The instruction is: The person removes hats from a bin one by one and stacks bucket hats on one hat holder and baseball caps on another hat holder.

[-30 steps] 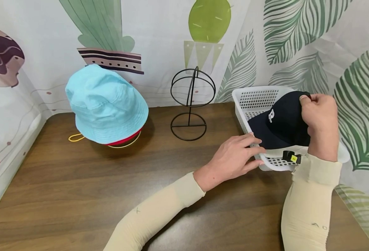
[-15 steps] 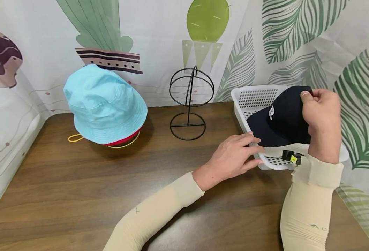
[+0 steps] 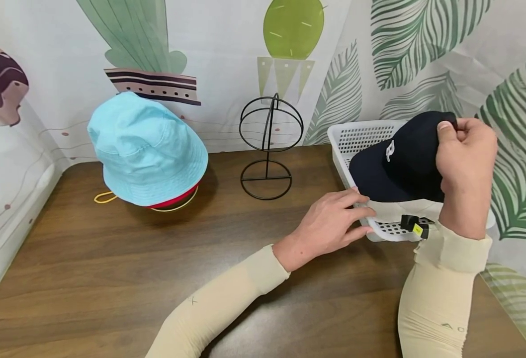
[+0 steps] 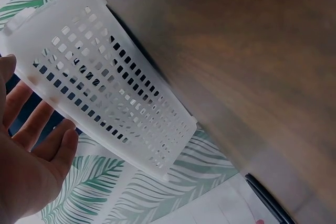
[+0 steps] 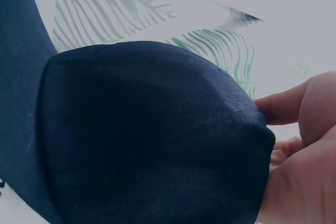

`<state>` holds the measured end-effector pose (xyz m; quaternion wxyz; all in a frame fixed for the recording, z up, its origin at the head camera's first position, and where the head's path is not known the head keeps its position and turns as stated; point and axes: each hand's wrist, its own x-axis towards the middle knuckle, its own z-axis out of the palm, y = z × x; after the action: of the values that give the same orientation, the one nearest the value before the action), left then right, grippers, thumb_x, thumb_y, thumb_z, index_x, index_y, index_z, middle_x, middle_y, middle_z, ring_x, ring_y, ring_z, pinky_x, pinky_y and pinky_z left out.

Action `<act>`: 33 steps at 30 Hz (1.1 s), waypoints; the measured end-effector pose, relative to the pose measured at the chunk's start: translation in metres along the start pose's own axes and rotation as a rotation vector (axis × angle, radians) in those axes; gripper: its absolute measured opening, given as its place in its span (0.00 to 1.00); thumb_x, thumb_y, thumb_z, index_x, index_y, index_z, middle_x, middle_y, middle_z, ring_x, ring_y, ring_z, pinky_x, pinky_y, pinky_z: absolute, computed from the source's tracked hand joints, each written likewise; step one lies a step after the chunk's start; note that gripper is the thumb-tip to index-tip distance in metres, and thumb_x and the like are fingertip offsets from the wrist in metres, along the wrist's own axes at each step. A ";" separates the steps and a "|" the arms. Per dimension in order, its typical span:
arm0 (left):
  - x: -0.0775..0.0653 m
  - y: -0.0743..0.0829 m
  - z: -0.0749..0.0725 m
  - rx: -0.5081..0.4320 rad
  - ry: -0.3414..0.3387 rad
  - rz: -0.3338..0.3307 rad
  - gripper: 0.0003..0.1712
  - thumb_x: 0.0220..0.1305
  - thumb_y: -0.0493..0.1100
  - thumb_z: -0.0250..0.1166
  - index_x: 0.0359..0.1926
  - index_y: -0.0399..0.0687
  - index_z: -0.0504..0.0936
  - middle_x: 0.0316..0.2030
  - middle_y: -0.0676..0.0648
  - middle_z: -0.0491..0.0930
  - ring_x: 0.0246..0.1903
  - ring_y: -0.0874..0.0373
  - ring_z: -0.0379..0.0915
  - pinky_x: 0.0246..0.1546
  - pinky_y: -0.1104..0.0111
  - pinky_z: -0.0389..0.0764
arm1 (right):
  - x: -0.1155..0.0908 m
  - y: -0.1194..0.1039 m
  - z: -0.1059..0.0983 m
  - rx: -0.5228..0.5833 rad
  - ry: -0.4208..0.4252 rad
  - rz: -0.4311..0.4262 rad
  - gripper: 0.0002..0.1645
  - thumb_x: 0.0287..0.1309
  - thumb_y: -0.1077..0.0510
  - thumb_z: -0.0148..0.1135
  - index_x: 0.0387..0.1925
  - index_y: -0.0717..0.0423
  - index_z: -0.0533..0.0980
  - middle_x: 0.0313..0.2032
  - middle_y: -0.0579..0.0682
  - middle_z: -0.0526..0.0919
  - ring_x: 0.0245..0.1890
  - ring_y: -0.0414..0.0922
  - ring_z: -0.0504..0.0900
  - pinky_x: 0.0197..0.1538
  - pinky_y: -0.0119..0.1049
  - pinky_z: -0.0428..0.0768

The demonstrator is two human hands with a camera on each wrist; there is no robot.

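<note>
- Brown, wood-grained table (image 3: 155,278) runs in front of us, a soft sheen across its nearer part; white wall cloth (image 3: 227,54) printed with cacti and big leaves rises behind it and turns along both sides.
- Reading the tabletop as a clock face, with six nearest the person: a light-blue bucket hat (image 3: 146,149) sits at ten, a yellow loop (image 3: 105,197) poking out below it; a black wire stand (image 3: 267,149) is upright at twelve.
- At two o'clock stands a white basket (image 3: 366,138), the dark cap (image 3: 410,159) over it, brim aimed toward eight; I can't tell whether the brim touches the rim.
- The right hand (image 3: 469,154) pinches the cap's back end between thumb and fingers.
- The left hand (image 3: 330,221), fingers apart and extended, touches the rim at the basket's near corner, around seven o'clock on it.
- Only the head view shows the bucket hat and the white letter (image 3: 390,151) on the cap.
- From the left wrist I get the basket's outer long wall, rows of square holes; from the right wrist, the crown's plain cloth up close, fingers gripping at three o'clock.
</note>
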<state>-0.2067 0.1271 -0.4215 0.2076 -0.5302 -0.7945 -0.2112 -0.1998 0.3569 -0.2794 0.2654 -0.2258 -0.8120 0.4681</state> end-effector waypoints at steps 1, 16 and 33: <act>0.000 0.000 0.000 0.000 0.002 0.002 0.19 0.76 0.58 0.66 0.58 0.58 0.88 0.61 0.49 0.81 0.69 0.54 0.73 0.76 0.69 0.61 | -0.002 -0.001 0.000 0.022 0.012 -0.002 0.07 0.78 0.51 0.54 0.39 0.45 0.74 0.21 0.31 0.75 0.24 0.32 0.74 0.32 0.22 0.73; -0.002 -0.001 0.001 0.024 -0.001 -0.002 0.17 0.76 0.58 0.65 0.58 0.60 0.88 0.62 0.51 0.80 0.71 0.54 0.72 0.75 0.69 0.64 | -0.027 -0.021 -0.005 0.302 0.094 -0.023 0.05 0.76 0.55 0.60 0.39 0.47 0.76 0.21 0.40 0.78 0.20 0.36 0.74 0.29 0.24 0.71; 0.000 -0.002 0.000 0.008 -0.002 -0.004 0.17 0.76 0.58 0.65 0.59 0.62 0.88 0.57 0.53 0.81 0.59 0.61 0.77 0.65 0.70 0.72 | -0.048 -0.029 -0.008 0.480 0.210 -0.165 0.05 0.73 0.63 0.62 0.38 0.53 0.80 0.22 0.47 0.83 0.23 0.39 0.82 0.33 0.25 0.79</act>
<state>-0.2086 0.1263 -0.4214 0.2088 -0.5279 -0.7966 -0.2079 -0.1619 0.3190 -0.2611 0.4313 -0.1368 -0.6616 0.5980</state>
